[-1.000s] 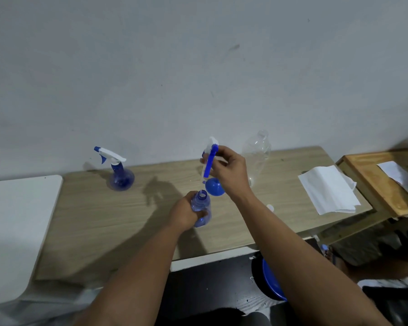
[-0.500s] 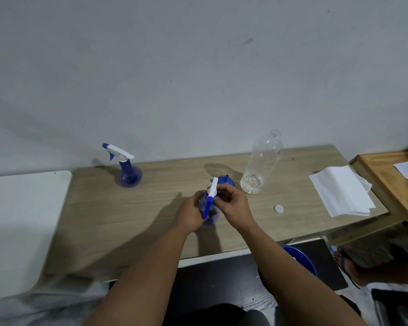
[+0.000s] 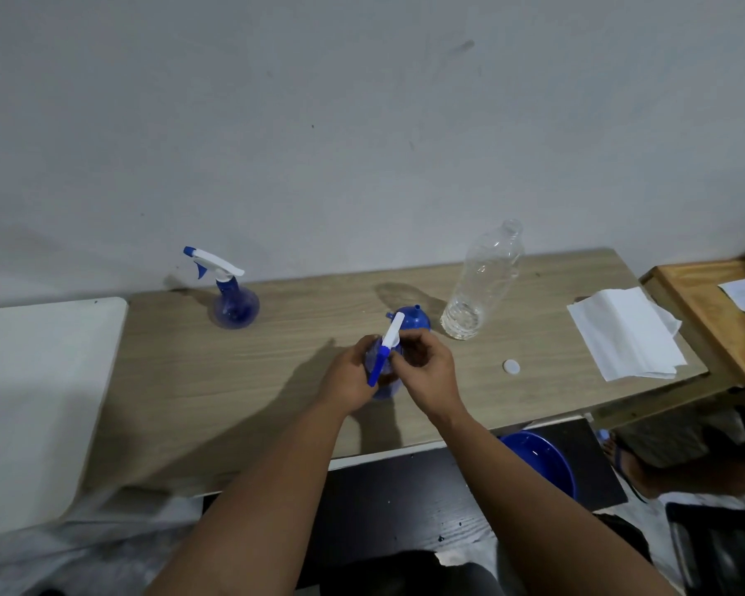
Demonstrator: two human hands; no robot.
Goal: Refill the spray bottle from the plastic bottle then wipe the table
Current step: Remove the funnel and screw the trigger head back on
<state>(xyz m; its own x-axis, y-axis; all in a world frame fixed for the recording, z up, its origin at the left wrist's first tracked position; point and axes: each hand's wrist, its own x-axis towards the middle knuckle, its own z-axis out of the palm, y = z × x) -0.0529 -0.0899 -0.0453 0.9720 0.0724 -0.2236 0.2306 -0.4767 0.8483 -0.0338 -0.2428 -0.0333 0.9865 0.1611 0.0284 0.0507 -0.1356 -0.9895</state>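
Note:
A small blue spray bottle [image 3: 383,391] stands on the wooden table [image 3: 276,380], mostly hidden by my hands. My left hand [image 3: 348,380] grips its body. My right hand [image 3: 426,372] holds the white and blue spray head [image 3: 387,352] on the bottle's neck. Behind my hands, a blue funnel [image 3: 413,319] lies on the table. The clear plastic bottle [image 3: 482,281] stands uncapped to the right, with a little water at the bottom. Its white cap [image 3: 511,366] lies on the table.
A second blue spray bottle [image 3: 229,294] stands at the back left. Folded white paper towels [image 3: 629,333] lie at the table's right end, beside a wooden tray [image 3: 706,320]. A blue basin [image 3: 543,462] sits on the floor under the front edge. A white surface [image 3: 31,402] adjoins at left.
My right hand brought the spray head down from above the open neck onto the bottle. The funnel now lies on the table behind my hands.

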